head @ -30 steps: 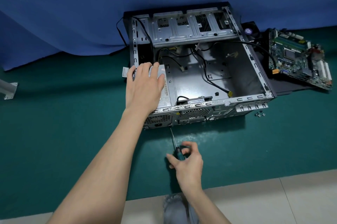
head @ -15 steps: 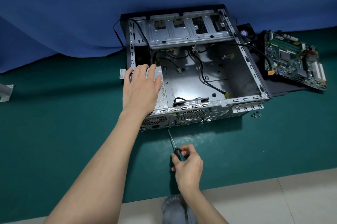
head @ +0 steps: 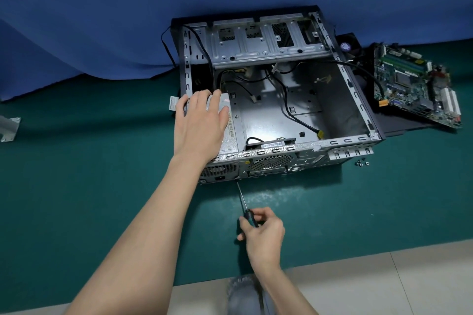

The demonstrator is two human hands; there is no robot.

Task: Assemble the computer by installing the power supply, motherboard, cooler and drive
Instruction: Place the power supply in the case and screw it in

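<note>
An open metal computer case (head: pixel 302 153) lies on its side on a green mat. A grey power supply (head: pixel 231 130) sits in the case's near-left corner. My left hand (head: pixel 201 122) lies flat on top of it, fingers spread, pressing it down. My right hand (head: pixel 263 232) grips a dark-handled screwdriver (head: pixel 243 202); its tip touches the case's rear panel just right of the power supply's socket. A green motherboard (head: pixel 417 89) lies on a dark panel to the right of the case. Black cables trail loose inside the case.
A few small screws (head: pixel 361 162) lie on the mat by the case's near-right corner. A fan (head: pixel 348 45) sits behind the case at right. A metal bracket (head: pixel 9 127) lies at far left. Blue cloth hangs behind; pale floor tiles border the mat in front.
My right hand has shifted its grip around the screwdriver handle while the tip stays at the rear panel. My left hand stays on the power supply. The view has shifted slightly.
</note>
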